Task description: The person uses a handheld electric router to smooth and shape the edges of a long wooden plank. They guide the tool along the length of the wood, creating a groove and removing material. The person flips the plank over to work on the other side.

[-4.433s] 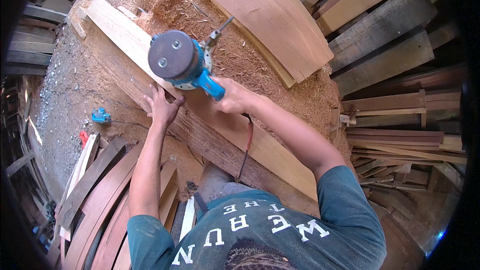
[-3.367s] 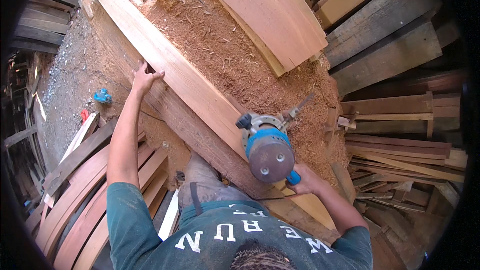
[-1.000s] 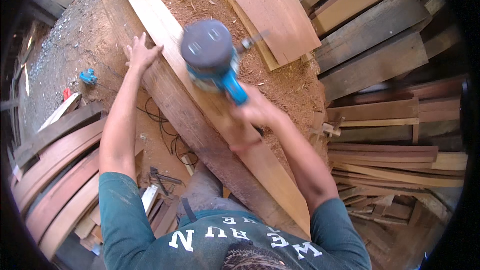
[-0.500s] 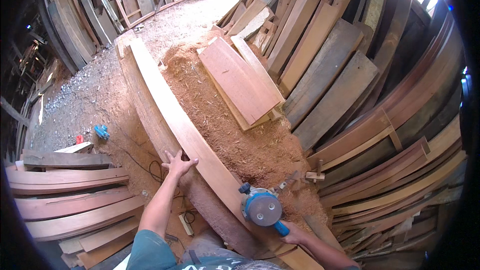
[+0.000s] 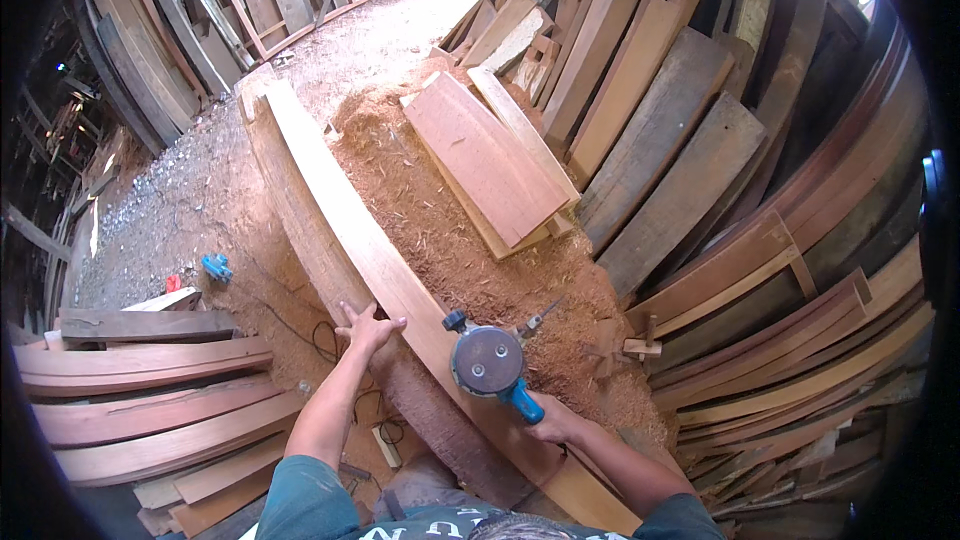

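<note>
My right hand (image 5: 553, 420) is wrapped round the blue handle of a router (image 5: 488, 362), whose round dark top faces up. The router sits on a long pale board (image 5: 355, 225), toward its near end. My left hand (image 5: 370, 328) lies at the board's left edge, fingers spread, thumb pointing toward the router. That board rests along a thick, rough timber beam (image 5: 290, 195), which runs away from me to the far left. The router's bit and base are hidden beneath its body.
Reddish sawdust (image 5: 400, 190) covers the ground right of the beam, around stacked short planks (image 5: 490, 160). Leaning boards (image 5: 655, 130) line the right side. More planks (image 5: 160, 395) lie at the near left. A blue power tool (image 5: 216, 267) and a dark cord (image 5: 322, 340) are on the floor.
The router has slid away from me and to the left along the board, my right hand moving with it. My left hand stays at the board's edge. The whole view has shifted slightly.
</note>
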Tool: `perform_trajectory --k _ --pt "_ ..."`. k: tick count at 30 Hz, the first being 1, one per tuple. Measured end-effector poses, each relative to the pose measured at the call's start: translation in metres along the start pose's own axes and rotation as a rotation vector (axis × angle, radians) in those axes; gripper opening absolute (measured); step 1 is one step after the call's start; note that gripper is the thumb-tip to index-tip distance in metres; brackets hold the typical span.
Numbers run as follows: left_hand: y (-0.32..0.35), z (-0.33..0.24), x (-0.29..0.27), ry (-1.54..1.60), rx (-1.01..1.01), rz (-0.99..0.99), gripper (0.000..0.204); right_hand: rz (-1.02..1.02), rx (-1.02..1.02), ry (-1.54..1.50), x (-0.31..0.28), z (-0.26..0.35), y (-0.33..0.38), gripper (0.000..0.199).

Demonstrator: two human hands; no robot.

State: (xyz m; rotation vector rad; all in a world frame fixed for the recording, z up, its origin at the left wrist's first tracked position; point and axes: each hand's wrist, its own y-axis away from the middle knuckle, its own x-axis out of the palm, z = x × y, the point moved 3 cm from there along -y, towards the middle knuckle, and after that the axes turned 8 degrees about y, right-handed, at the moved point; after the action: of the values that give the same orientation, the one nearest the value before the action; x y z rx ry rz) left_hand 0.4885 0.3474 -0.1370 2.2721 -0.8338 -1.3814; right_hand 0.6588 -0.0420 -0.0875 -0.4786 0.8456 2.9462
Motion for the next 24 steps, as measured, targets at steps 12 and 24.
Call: perform_trajectory --k 12,24 --pt "-0.005 0.008 0.002 -0.017 0.004 -0.012 0.107 -0.006 -0.048 -0.206 -0.002 0.015 -0.057 0.030" --pt "-0.004 -0.001 0.002 -0.050 -0.044 -0.014 0.110 -0.041 -0.081 -0.157 -0.015 0.042 -0.101 0.026"
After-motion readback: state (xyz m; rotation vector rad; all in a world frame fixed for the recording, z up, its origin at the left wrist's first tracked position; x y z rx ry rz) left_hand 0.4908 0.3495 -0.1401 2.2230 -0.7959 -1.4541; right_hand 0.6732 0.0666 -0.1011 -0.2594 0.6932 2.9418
